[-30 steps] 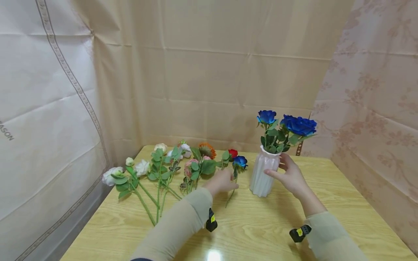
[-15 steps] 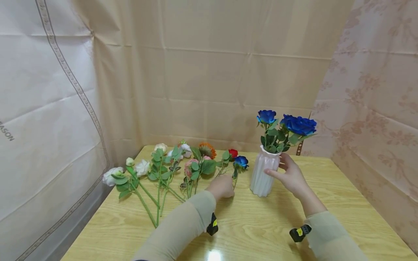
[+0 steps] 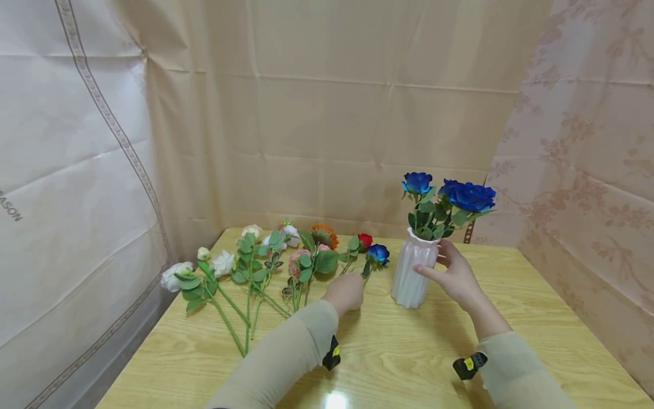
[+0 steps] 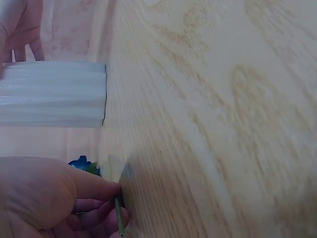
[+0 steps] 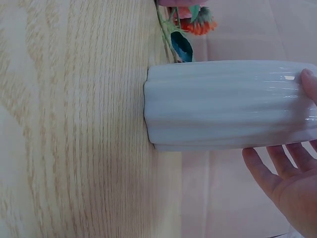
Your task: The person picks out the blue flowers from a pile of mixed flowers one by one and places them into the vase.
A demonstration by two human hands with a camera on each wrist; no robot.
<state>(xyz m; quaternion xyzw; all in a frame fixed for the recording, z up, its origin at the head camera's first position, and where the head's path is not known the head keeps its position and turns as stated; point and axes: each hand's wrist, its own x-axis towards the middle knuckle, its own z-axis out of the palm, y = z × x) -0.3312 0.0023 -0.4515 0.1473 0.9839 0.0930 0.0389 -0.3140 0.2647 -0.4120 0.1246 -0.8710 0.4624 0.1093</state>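
Note:
My left hand (image 3: pixel 345 292) pinches the green stem (image 4: pixel 119 218) of a blue rose (image 3: pixel 378 254), low over the table. Its bloom points away from me, left of the vase; in the left wrist view it shows partly behind the hand. The white fluted vase (image 3: pixel 409 276) stands upright, bearing a small blue rose (image 3: pixel 417 182) and a larger blue bloom (image 3: pixel 467 196) with green leaves. My right hand (image 3: pixel 456 279) holds the vase by its upper right side, thumb in front and fingers behind. The right wrist view shows fingertips (image 5: pixel 250 153) right at the vase's wall.
Artificial flowers lie left of the blue rose: a red rose (image 3: pixel 364 240), an orange flower (image 3: pixel 324 235), a pink flower (image 3: pixel 294 263) and several white ones, including a white bloom (image 3: pixel 176 276). Their stems point toward me across the wooden table (image 3: pixel 403 358). A beige curtain (image 3: pixel 327 125) hangs behind.
My left hand has moved slightly down and left along the blue rose's stem, its fingers closing in. The blue bloom has shifted slightly right. The right hand and vase have stayed put.

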